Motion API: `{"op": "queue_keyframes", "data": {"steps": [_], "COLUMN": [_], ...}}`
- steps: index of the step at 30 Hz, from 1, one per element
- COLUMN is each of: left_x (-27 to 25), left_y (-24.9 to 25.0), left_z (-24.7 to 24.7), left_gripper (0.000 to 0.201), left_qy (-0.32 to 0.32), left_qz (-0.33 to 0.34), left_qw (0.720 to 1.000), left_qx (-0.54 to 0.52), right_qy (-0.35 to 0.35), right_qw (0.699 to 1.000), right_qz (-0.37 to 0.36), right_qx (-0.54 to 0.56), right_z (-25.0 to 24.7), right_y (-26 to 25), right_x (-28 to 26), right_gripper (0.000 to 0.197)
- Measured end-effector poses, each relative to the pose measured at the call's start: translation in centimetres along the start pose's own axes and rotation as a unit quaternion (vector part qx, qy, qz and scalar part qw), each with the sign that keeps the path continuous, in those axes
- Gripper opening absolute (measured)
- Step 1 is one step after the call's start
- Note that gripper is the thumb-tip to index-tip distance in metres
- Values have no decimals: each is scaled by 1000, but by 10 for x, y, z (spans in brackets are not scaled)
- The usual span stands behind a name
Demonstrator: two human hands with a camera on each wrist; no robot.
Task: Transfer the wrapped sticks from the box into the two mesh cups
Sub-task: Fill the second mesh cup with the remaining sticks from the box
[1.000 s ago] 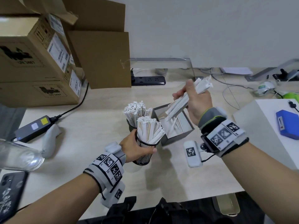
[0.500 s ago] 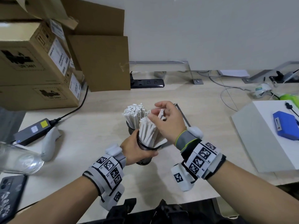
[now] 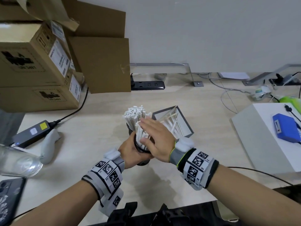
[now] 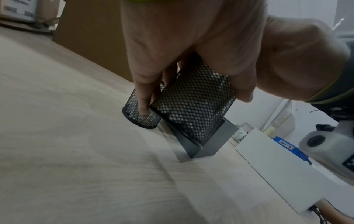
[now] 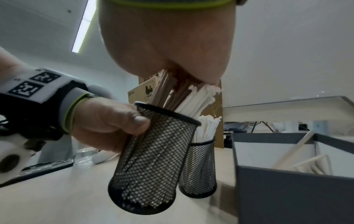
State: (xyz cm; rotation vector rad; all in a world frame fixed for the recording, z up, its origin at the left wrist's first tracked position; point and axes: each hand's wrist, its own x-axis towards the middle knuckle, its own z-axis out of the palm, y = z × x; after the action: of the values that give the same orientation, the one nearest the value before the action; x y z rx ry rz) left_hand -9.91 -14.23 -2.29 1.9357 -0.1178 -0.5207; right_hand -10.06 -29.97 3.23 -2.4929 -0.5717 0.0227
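Wrapped sticks (image 3: 141, 128) are pressed by the flat right hand (image 3: 156, 141); the tilted mesh cup (image 5: 153, 159) is gripped by curled left fingers (image 5: 122, 121). Carton (image 3: 31, 62) print is partly legible: "UN 3481".

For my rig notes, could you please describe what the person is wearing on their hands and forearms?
The left hand and right hand are bare. Each wrist carries a grey cuff edged in lime green, a black-trimmed white band printed with square black-and-white markers, and a small white camera pod. The forearms are sleeveless.
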Motion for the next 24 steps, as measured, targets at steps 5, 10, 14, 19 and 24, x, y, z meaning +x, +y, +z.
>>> {"op": "queue_keyframes", "data": {"steps": [5, 10, 14, 19, 24], "left_x": [1, 1, 0, 0, 8], "left_y": [-13, -18, -19, -18, -20], "left_z": [-5, -8, -3, -1, -2], "left_gripper": [98, 106, 107, 103, 100], "left_qy": [13, 15, 21, 22, 33], "left_qz": [-9, -18, -23, -29, -37], "left_qw": [1000, 1000, 999, 999, 999], "left_qx": [-12, -10, -5, 0, -10], "right_qy": [71, -89, -211, -277, -307], "right_qw": [987, 955, 906, 849, 815], "right_qz": [142, 181, 89, 32, 57], "right_qx": [30, -216, -355, -450, -489], "right_z": [-25, -47, -43, -24, -6], "right_y": [43, 96, 114, 120, 128], "right_x": [6, 10, 32, 62, 77], "right_gripper": [43, 44, 44, 41, 38]}}
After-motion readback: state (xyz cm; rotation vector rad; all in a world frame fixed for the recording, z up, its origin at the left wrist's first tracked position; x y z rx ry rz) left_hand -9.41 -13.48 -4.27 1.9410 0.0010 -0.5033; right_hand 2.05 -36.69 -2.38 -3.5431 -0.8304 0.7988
